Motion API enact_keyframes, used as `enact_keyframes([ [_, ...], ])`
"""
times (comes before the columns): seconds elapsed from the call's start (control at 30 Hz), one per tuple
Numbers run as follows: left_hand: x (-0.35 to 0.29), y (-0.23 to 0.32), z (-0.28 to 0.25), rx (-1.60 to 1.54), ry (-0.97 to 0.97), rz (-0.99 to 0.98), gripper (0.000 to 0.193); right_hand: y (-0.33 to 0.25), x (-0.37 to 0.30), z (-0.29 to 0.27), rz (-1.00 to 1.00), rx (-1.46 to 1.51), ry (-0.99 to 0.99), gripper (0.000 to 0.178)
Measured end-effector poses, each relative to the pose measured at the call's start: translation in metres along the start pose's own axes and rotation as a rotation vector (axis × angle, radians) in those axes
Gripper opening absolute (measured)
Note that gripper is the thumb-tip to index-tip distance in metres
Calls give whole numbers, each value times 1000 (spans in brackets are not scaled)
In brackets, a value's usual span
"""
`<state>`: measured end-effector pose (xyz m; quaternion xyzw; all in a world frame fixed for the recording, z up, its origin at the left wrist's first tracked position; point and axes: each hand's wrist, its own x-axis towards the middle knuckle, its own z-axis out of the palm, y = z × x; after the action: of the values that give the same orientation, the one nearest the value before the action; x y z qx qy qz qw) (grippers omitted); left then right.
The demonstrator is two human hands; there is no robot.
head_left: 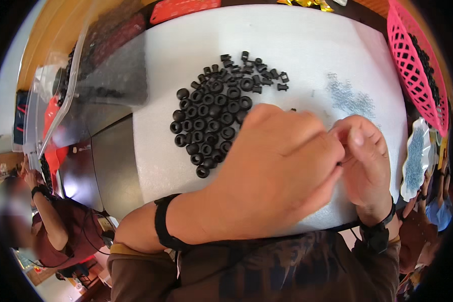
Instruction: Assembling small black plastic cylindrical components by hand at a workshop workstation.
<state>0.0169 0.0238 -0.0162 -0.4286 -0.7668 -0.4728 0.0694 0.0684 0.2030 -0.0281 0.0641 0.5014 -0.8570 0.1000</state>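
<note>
- Curled left hand [282, 161] meets half-open right hand [365, 156] over the right half of the foam sheet [287, 30]; a dark sliver [339, 163] shows between, grip unclear: loose pinching could drop it.
- Hollow black caps [214, 110], sheet's left: a sweeping left wrist could scatter them.
- Metal springs [351, 98], sheet's upper right: brushing knuckles could tangle them.

The left hand [284, 156] covers some of the black caps [214, 110] at its knuckles. What lies between its fingertips and the right hand [365, 158] is hidden. The silvery pieces [352, 100] are too small to tell singly. The upper edge cuts off a red object [183, 8] and gold wrapper [312, 4].
</note>
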Motion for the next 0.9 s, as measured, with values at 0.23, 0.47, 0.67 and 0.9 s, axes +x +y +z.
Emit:
enact_keyframes([
  [0.23,-26,0,-5,231,-364,-28,18,6,6,2,-89,-175,76,22],
  [0.47,-42,-1,-12,416,-293,53,22,10,4,8,-80,-355,77,17],
  [0.67,-41,-18,-68,626,-194,-120,27,11,6,7,-84,-432,71,15],
  [0.9,-57,-19,-81,575,-244,-199,31,11,6,11,-55,-438,41,13],
])
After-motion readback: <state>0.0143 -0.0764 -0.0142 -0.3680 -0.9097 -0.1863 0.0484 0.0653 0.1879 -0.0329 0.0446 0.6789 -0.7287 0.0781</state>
